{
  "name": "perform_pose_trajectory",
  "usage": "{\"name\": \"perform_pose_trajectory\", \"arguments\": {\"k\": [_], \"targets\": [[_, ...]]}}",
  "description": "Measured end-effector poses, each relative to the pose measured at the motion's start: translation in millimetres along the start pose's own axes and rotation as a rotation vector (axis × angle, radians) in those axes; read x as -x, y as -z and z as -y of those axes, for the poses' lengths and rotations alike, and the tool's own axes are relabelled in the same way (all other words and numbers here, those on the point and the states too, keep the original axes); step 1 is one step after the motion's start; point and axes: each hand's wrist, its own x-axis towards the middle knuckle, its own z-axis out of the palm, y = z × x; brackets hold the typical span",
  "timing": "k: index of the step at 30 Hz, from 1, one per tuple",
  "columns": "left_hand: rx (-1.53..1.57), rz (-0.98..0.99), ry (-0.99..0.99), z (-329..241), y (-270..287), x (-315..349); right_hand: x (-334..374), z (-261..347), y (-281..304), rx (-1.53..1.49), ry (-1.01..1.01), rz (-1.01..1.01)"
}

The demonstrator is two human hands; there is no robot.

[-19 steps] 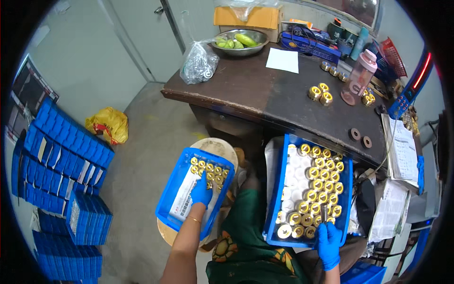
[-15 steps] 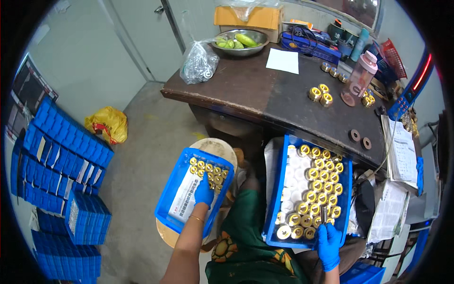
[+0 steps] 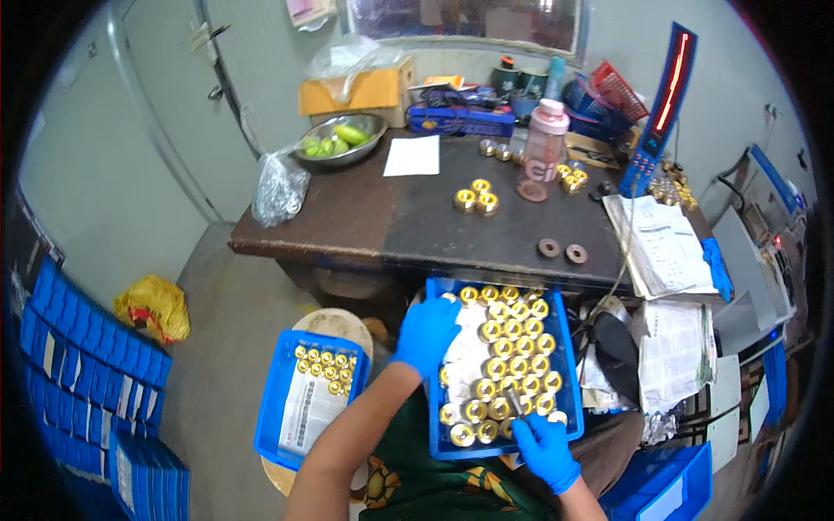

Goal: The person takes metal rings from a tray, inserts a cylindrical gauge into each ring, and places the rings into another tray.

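Observation:
My left hand (image 3: 427,334), in a blue glove, is over the left edge of a blue tray (image 3: 569,382) on my lap. Its fingertips come close to a brass-coloured ring in the tray's far left corner. The back of the hand hides most of the fingers, so I cannot tell whether they grip anything. My right hand (image 3: 546,450), gloved in blue too, closes round a short metal rod (image 3: 514,402) at the tray's near edge. The rod's tip leans among rows of brass-coloured rings (image 3: 523,346). White lining (image 3: 465,334) shows along the tray's left side.
On a round stool to the left, another blue tray (image 3: 276,408) holds several smaller-looking brass rings (image 3: 327,358). The dark desk (image 3: 347,227) ahead bears three rings, a pink bottle (image 3: 545,143), two brown discs and papers (image 3: 660,247). Stacked blue trays (image 3: 87,347) stand far left.
My left hand has left the rings in the stool tray and crossed to the lap tray. My right hand still holds the rod, now further among the rings. The view has tilted up and right.

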Motion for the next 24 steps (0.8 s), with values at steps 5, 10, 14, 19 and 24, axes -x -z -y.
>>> {"name": "perform_pose_trajectory", "arguments": {"k": [5, 10, 14, 19, 24], "targets": [[-0.455, 0.138, 0.109, -30, -35, -49, 16, 0, 12, 0.008, 0.103, -0.068], [-0.323, -0.127, 0.006, -18, -41, -32, 17, -4, 11, -0.136, -0.035, 0.015], [1.144, 0.254, 0.554, -58, 9, -9, 0, -13, 2, 0.02, 0.023, 0.095], [1.415, 0.077, 0.311, -112, 81, 17, -6, 26, 1, -0.099, 0.179, -0.036], [1.374, 0.091, 0.172, -128, 89, 24, -1, 33, 1, -0.263, 0.094, -0.116]]}}
